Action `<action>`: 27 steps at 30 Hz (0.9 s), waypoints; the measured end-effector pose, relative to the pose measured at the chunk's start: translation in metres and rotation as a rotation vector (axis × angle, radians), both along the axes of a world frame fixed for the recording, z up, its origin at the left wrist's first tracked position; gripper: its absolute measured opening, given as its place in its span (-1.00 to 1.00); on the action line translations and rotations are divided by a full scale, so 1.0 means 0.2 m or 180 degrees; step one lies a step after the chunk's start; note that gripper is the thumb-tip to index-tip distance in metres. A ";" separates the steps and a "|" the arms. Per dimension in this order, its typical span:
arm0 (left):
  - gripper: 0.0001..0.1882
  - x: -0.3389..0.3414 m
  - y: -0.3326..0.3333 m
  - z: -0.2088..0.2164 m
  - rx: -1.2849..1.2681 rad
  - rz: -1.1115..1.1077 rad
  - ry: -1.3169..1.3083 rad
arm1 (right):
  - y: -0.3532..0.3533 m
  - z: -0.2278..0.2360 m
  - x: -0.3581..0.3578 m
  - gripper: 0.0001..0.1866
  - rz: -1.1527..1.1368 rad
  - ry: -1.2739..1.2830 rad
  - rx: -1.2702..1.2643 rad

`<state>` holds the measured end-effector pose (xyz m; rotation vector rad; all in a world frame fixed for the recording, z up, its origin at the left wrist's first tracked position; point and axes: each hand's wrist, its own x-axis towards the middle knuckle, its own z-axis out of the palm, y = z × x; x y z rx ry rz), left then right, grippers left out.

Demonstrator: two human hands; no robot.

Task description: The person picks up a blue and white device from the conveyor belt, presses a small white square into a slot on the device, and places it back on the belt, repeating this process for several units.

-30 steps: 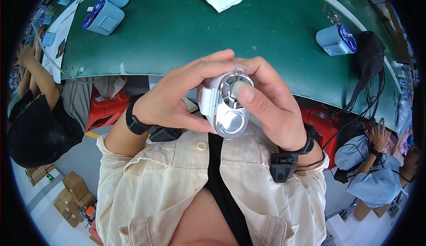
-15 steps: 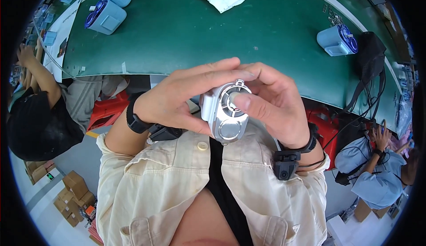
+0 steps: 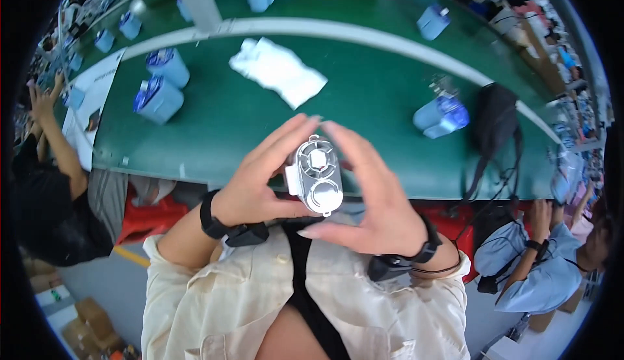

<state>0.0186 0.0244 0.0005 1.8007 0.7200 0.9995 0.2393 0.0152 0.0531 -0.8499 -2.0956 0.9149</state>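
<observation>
In front of my chest is an oval, shiny silver-topped container (image 3: 325,194) with a pale body. Its top carries a spoked ring around a light centre and, nearer me, a plain round disc. My left hand (image 3: 257,181) grips it from the left, thumb at the near end and fingers along the far side. Curved around its right side, my right hand (image 3: 380,197) has its fingers and thumb spread, with a gap between palm and container. The container's underside is hidden.
A crumpled white plastic bag (image 3: 279,71) lies on the green table (image 3: 221,132). Two blue-lidded light-blue containers (image 3: 162,100) stand left, another (image 3: 441,117) right, near a black bag with straps (image 3: 495,123). People sit on both sides.
My right hand has come off the container's top, where its thumb pressed, and opened to the right. The view has tilted up, showing more of the table's far side.
</observation>
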 end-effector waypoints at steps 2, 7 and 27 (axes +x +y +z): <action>0.16 0.07 0.05 0.03 -0.0288 0.0117 -0.0298 | 0.07 0.05 0.00 -0.08 0.0018 -0.0167 0.0318; 0.29 0.13 0.22 0.11 0.0048 0.0667 -0.0583 | 0.49 0.25 0.03 -0.19 0.0216 -0.0630 -0.0008; 0.06 0.11 0.35 0.06 0.0529 0.1127 -0.0050 | 2.04 0.02 0.99 -0.04 -0.2748 -0.3325 0.0338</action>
